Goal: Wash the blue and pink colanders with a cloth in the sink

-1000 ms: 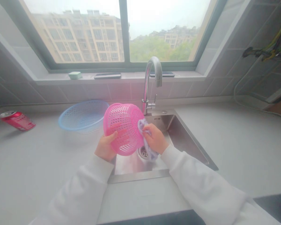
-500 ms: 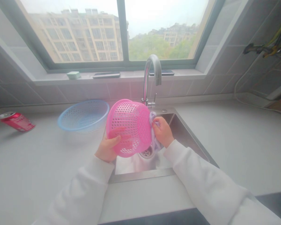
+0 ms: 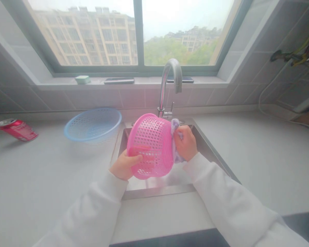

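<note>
A pink plastic colander (image 3: 154, 140) is tipped on its side above the sink, its base facing right. My left hand (image 3: 125, 164) grips it by the rim, thumb outside and fingers showing through the holes from inside. Bunched in my right hand (image 3: 185, 143) is a pale purple cloth (image 3: 174, 128), pressed against the colander's base. Part of the cloth hangs below that hand. The steel sink (image 3: 159, 190) lies underneath, and its drain is hidden by the colander.
A curved chrome faucet (image 3: 170, 68) rises behind the sink. On the counter to the left are a blue colander (image 3: 92, 125) and a tilted red can (image 3: 18, 129). A pale green block (image 3: 82, 79) and a flat dark-edged object (image 3: 119, 81) lie on the windowsill.
The pink colander has shifted slightly right and turned, so its side shows more and its base less. Both hands and the cloth have moved right with it.
</note>
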Demonstrator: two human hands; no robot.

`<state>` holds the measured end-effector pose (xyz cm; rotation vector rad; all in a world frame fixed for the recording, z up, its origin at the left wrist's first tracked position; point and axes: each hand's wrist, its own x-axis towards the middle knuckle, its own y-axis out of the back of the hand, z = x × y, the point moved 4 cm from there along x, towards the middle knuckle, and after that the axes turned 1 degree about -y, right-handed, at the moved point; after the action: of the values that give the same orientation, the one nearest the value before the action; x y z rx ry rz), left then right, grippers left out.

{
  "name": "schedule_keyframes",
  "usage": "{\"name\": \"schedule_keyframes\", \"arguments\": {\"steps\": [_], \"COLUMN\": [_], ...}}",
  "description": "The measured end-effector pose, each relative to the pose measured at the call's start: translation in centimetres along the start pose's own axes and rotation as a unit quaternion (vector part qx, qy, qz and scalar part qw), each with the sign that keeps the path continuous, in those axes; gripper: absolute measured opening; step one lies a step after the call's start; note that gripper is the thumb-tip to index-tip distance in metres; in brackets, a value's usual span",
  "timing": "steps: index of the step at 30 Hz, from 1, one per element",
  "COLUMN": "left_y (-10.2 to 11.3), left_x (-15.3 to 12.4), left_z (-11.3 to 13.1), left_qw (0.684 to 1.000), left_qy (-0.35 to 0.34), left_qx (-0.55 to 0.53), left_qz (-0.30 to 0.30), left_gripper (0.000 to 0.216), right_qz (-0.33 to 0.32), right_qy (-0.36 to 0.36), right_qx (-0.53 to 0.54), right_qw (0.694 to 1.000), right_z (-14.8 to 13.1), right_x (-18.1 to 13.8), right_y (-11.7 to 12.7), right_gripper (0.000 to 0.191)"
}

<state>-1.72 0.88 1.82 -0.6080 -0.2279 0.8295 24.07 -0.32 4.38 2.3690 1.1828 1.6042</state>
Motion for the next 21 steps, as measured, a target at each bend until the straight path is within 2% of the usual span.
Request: {"name": "schedule_keyframes", "arguments": {"steps": [3, 7, 9, 11, 13, 16, 19, 21], "left_y": [0.7, 1.0, 0.5, -0.3, -0.9, -1.1, -0.5, 0.0], "left_x": [0.1, 0.7, 1.0, 1.1, 1.0, 0.6, 0.4, 0.6], "left_z": [1.1, 1.3, 0.7, -0.1, -0.7, -0.7, -0.2, 0.2], "left_qw": [0.998, 0.988, 0.990, 0.997, 1.000, 1.000, 1.000, 0.998], "left_qy": [-0.044, -0.103, -0.090, -0.045, -0.002, 0.018, 0.000, -0.034], "left_qx": [-0.016, -0.046, -0.047, -0.034, -0.011, 0.012, 0.003, -0.014], "left_qz": [0.044, 0.103, 0.094, 0.059, 0.021, -0.007, 0.008, 0.048], "left_gripper": [0.043, 0.039, 0.040, 0.042, 0.043, 0.039, 0.038, 0.039], "right_qz": [-0.032, -0.118, -0.115, -0.080, -0.038, 0.008, 0.021, -0.006], "right_qy": [-0.010, 0.105, 0.159, 0.177, 0.144, 0.039, -0.033, -0.031], "right_qx": [0.002, 0.072, 0.105, 0.111, 0.084, 0.029, 0.009, 0.020], "right_qw": [0.999, 0.985, 0.975, 0.975, 0.985, 0.999, 0.999, 0.999], "right_z": [-0.2, -4.1, -5.8, -6.2, -5.2, -2.2, -0.1, -0.3], "right_x": [-0.3, -1.8, -2.2, -2.0, -1.3, -0.1, 0.3, -0.1], "right_y": [-0.9, -1.6, -1.0, -0.2, 0.5, 0.7, 0.1, -0.7], "right_gripper": [0.005, 0.008, 0.011, 0.011, 0.009, 0.005, 0.002, 0.003]}}
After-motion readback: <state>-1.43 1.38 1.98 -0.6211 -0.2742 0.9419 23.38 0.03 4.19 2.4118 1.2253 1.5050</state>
